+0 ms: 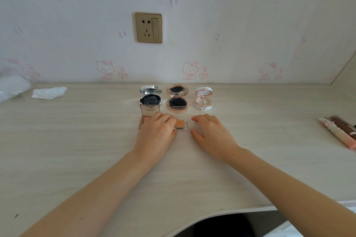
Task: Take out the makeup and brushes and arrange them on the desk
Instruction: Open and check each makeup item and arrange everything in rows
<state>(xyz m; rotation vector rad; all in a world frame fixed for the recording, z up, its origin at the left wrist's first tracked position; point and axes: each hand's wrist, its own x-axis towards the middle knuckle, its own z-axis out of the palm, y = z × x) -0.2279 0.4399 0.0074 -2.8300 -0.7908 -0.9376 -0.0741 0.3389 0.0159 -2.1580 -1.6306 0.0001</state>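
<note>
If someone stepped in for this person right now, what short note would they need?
Left hand: fingers touch the small orange palette.
Right hand: open, just right of it.
Done: three open compacts stand in a back row, with a brown palette in front of the left one.
Left: square up the orange palette, then bring in the tubes lying at the desk's right edge.

Home bedroom, pale wood desk [77, 140] against cartoon-cat wallpaper [107, 70], gold wall socket [148, 27], open makeup compacts [176, 98] near the desk's back edge
</note>
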